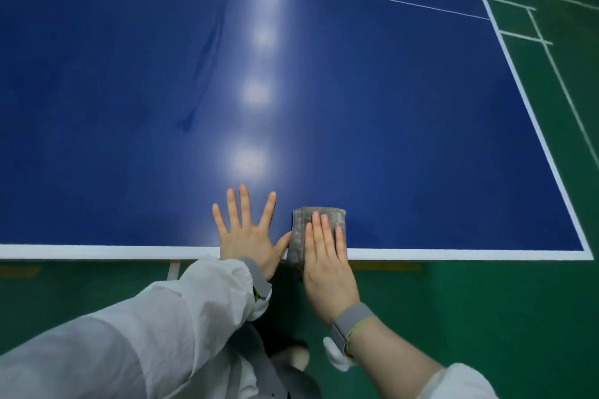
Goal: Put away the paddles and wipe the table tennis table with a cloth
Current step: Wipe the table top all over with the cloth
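From the head camera I look down on the near end of the blue table tennis table (356, 107), its white border line running along the near edge and up the right side. A thin white centre line crosses the far part of the surface, and a row of bright ceiling-light reflections runs down the middle toward me. Left of those reflections I can see a long dark streak on the blue, and a few small dark specks lie close to the centre line at the top.

My left hand (248, 233) lies flat on the table just inside the near edge, fingers straight and spread wide, holding nothing; its thumb reaches right and touches the side of the cloth. The grey folded cloth (303, 230) sits on the table at the near edge, just right of that hand, with its lower end hanging slightly over the white border. My right hand (325, 256) presses down on the cloth with straight fingers laid side by side over it, not curled around it; the palm extends back past the table edge.

Both wrists carry grey bands with a yellow-green trim, and white sleeves cover the arms. Beyond the table I see a green floor (486, 317) with white painted lines at the upper right. No paddles are visible.
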Demonstrator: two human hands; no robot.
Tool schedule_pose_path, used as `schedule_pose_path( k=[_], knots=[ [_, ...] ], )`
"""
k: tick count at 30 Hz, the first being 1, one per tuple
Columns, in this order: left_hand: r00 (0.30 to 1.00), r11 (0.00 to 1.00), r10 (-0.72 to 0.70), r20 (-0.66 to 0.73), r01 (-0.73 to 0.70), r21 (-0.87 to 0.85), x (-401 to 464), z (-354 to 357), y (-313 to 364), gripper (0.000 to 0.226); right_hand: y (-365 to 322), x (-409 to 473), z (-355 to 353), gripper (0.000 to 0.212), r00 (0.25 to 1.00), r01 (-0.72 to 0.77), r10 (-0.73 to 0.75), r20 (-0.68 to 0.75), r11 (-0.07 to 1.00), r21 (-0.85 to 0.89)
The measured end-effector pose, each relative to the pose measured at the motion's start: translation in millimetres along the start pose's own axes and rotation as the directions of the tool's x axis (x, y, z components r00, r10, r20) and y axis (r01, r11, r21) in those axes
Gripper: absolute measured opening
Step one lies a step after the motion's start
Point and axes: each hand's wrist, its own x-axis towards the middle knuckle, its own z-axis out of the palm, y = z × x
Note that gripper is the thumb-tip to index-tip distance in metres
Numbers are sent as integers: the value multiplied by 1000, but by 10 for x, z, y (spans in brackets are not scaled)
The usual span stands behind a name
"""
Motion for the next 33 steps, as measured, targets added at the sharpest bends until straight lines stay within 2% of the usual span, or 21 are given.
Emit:
schedule_pose_path(
  k=[4,10,14,17,21,27,33],
  knots=[
    [997,999,-34,-63,33,-18,3,32,22,83,130,-7,56,69,997,61,-59,-46,998,29],
    [997,996,-75,-22,74,-42,-68,-21,89,83,398,-84,119,67,989,142,-138,-52,987,75],
    [984,982,-177,-19,175,-64,-207,4,317,78,797,-179,150,67,986,160,-153,-71,981,114],
    [974,971,-224,-9,223,-86,-253,-21,611,83,1157,-272,192,73,977,200,-190,-92,973,114],
    [982,977,-185,-33,180,-118,-205,-51,1305,84,1759,-451,225,84,979,195,-188,-82,975,102],
    [999,988,-35,15,37,-150,-153,9,2390,85,2849,-822,346,70,986,153,-150,-72,988,31],
    [999,974,50,5,-48,-222,-107,87,3349,66,4064,-1186,429,68,995,86,-87,-50,996,-12]
  ],
)
